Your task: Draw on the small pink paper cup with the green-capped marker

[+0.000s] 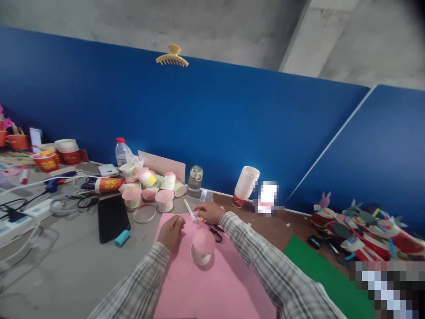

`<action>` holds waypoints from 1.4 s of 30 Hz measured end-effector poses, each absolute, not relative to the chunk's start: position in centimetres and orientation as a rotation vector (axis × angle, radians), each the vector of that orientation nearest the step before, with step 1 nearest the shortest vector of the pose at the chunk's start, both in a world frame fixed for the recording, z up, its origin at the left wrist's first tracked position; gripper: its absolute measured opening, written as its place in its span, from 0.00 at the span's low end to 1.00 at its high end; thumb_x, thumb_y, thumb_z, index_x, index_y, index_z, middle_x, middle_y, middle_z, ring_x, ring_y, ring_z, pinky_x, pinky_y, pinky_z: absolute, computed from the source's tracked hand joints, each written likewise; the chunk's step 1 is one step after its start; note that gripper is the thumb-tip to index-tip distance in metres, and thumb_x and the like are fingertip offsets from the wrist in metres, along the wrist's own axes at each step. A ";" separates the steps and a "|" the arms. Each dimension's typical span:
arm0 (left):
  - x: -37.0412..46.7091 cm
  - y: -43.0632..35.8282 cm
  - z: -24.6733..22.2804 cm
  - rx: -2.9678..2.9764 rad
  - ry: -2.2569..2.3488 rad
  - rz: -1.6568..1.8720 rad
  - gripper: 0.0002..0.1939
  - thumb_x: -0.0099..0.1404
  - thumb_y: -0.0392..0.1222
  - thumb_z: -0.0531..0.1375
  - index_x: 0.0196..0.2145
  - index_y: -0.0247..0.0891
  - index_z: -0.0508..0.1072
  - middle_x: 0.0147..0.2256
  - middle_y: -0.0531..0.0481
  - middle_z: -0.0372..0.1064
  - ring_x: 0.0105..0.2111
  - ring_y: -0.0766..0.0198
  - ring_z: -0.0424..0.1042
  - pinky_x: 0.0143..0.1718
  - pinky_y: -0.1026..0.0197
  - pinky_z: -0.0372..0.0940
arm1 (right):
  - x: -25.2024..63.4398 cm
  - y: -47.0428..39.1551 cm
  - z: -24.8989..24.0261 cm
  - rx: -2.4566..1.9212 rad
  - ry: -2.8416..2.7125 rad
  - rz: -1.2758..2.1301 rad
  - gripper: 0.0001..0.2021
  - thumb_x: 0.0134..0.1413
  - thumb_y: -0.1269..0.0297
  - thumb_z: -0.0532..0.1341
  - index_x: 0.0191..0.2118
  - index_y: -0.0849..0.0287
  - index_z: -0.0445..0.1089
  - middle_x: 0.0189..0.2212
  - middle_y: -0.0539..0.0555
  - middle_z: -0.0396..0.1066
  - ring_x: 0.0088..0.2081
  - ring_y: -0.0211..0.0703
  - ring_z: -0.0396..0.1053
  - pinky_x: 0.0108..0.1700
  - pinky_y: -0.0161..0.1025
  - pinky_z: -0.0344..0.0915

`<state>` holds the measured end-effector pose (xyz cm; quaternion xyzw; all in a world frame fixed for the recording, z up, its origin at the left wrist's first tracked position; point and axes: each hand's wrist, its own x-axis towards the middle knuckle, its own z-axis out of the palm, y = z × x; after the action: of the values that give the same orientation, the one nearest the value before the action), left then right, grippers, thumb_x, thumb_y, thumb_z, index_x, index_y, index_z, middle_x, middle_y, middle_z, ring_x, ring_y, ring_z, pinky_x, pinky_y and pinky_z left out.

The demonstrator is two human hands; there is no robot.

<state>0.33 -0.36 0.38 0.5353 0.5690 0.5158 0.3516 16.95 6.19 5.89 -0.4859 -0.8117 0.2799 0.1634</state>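
Note:
Pink paper lies flat in front of me. On it stands a small paper cup topped by a round pink disc. My left hand rests over the paper's left part, fingers curled; whatever they may hold is hidden. My right hand reaches over the paper's far edge, fingers bent down near a white marker and a small yellow item. Whether it grips anything is too small to tell. Dark-handled scissors lie just below my right hand.
Cups with pink discs cluster at the back left, beside a glass jar. A black phone and cables lie left. Stacked cups lean near the blue partition. Green paper and decorated cups are right.

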 end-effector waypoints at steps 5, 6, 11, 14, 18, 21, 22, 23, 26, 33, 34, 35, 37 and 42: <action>0.2 -0.4 0.3 1.442 1.468 1.331 0.15 0.49 0.51 0.49 0.16 0.40 0.66 0.13 0.56 0.60 0.15 0.65 0.60 0.17 0.62 0.59 | 14.0 7.6 4.7 -1.462 -2.521 0.690 0.13 0.54 0.62 0.59 0.45 0.60 0.66 0.41 0.52 0.71 0.40 0.44 0.70 0.43 0.46 0.67; 0.3 -0.5 0.2 1.449 1.466 1.331 0.15 0.50 0.51 0.49 0.16 0.41 0.66 0.14 0.56 0.60 0.16 0.65 0.61 0.17 0.62 0.60 | 13.7 7.8 4.4 -1.482 -2.544 0.666 0.14 0.54 0.62 0.58 0.46 0.59 0.65 0.44 0.53 0.69 0.42 0.45 0.69 0.45 0.47 0.66; 0.6 -0.6 -0.2 1.479 1.471 1.342 0.14 0.51 0.49 0.49 0.16 0.41 0.66 0.14 0.56 0.60 0.17 0.64 0.62 0.17 0.62 0.61 | 12.8 8.1 3.6 -1.573 -2.577 0.615 0.18 0.53 0.63 0.59 0.50 0.58 0.61 0.44 0.54 0.69 0.42 0.47 0.69 0.44 0.48 0.66; 0.6 -0.4 -0.7 1.513 1.486 1.355 0.12 0.52 0.47 0.50 0.17 0.41 0.66 0.14 0.56 0.61 0.17 0.63 0.63 0.18 0.61 0.62 | 12.9 8.0 4.3 -1.574 -2.517 0.613 0.27 0.47 0.70 0.62 0.54 0.60 0.57 0.43 0.60 0.71 0.43 0.53 0.69 0.43 0.46 0.63; 0.0 -0.2 -1.1 1.541 1.566 1.446 0.12 0.51 0.42 0.52 0.33 0.41 0.69 0.29 0.49 0.69 0.27 0.58 0.68 0.31 0.52 0.67 | 15.1 7.0 6.5 -1.509 -2.401 0.667 0.21 0.46 0.73 0.57 0.50 0.60 0.64 0.43 0.59 0.73 0.42 0.51 0.68 0.41 0.40 0.60; -0.1 -0.4 -0.8 1.775 1.657 1.501 0.23 0.50 0.41 0.55 0.46 0.42 0.64 0.45 0.43 0.64 0.44 0.51 0.63 0.46 0.44 0.60 | 17.9 5.3 8.1 -1.453 -2.327 0.769 0.16 0.43 0.73 0.56 0.41 0.57 0.72 0.35 0.53 0.75 0.35 0.44 0.69 0.37 0.34 0.60; -0.1 -0.6 -0.6 1.916 1.680 1.488 0.24 0.51 0.42 0.56 0.48 0.43 0.63 0.48 0.42 0.63 0.48 0.49 0.61 0.49 0.43 0.57 | 18.8 4.6 8.5 -1.436 -2.292 0.797 0.16 0.43 0.73 0.55 0.39 0.57 0.73 0.35 0.51 0.75 0.33 0.42 0.68 0.35 0.33 0.60; 0.0 -0.8 -0.4 2.057 1.685 1.458 0.26 0.52 0.44 0.56 0.50 0.44 0.61 0.49 0.42 0.62 0.50 0.49 0.59 0.50 0.42 0.55 | 19.5 4.0 8.9 -1.420 -2.256 0.825 0.15 0.44 0.73 0.55 0.37 0.57 0.74 0.34 0.51 0.75 0.31 0.40 0.68 0.33 0.32 0.60; 0.4 -1.4 0.0 2.336 1.653 1.385 0.26 0.54 0.47 0.55 0.52 0.44 0.58 0.49 0.44 0.64 0.50 0.50 0.59 0.51 0.44 0.55 | 20.5 2.1 9.9 -1.381 -2.146 0.913 0.14 0.45 0.72 0.53 0.35 0.58 0.74 0.27 0.49 0.73 0.21 0.34 0.63 0.25 0.29 0.57; 0.2 -2.3 1.6 2.405 1.518 1.631 0.09 0.57 0.41 0.53 0.35 0.43 0.70 0.30 0.49 0.73 0.33 0.58 0.68 0.40 0.52 0.61 | 18.6 -0.5 12.0 -1.190 -1.883 1.220 0.13 0.47 0.64 0.55 0.37 0.62 0.71 0.12 0.41 0.58 0.13 0.30 0.55 0.16 0.27 0.52; 0.2 -2.5 1.8 2.382 1.497 1.682 0.09 0.58 0.40 0.52 0.35 0.42 0.70 0.29 0.49 0.72 0.32 0.58 0.67 0.39 0.52 0.61 | 18.3 -0.8 12.1 -1.113 -1.795 1.300 0.14 0.46 0.62 0.55 0.38 0.63 0.70 0.12 0.40 0.58 0.13 0.30 0.54 0.15 0.27 0.52; 0.2 -2.7 2.0 2.359 1.475 1.729 0.10 0.58 0.39 0.51 0.35 0.41 0.70 0.28 0.48 0.72 0.31 0.58 0.67 0.37 0.53 0.62 | 18.0 -1.1 12.2 -1.032 -1.710 1.380 0.15 0.45 0.60 0.56 0.37 0.64 0.70 0.12 0.40 0.58 0.13 0.29 0.54 0.15 0.27 0.52; 0.5 -3.0 2.3 2.338 1.402 1.773 0.11 0.59 0.38 0.48 0.35 0.40 0.69 0.26 0.48 0.70 0.28 0.59 0.67 0.33 0.56 0.63 | 17.5 -1.8 12.1 -0.908 -1.612 1.489 0.16 0.42 0.57 0.61 0.35 0.64 0.72 0.11 0.40 0.58 0.13 0.29 0.54 0.15 0.27 0.53; 1.2 -4.6 3.0 2.433 1.166 1.718 0.12 0.59 0.37 0.50 0.41 0.38 0.65 0.27 0.47 0.69 0.27 0.60 0.66 0.27 0.59 0.63 | 16.7 -5.4 11.6 -0.886 -1.609 1.375 0.14 0.41 0.55 0.64 0.33 0.60 0.75 0.18 0.47 0.67 0.16 0.32 0.59 0.17 0.29 0.58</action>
<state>1.21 -4.63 2.99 0.7604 0.3644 0.5368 -0.0286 16.72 -5.36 11.59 -0.3522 -0.6393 0.5463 0.4109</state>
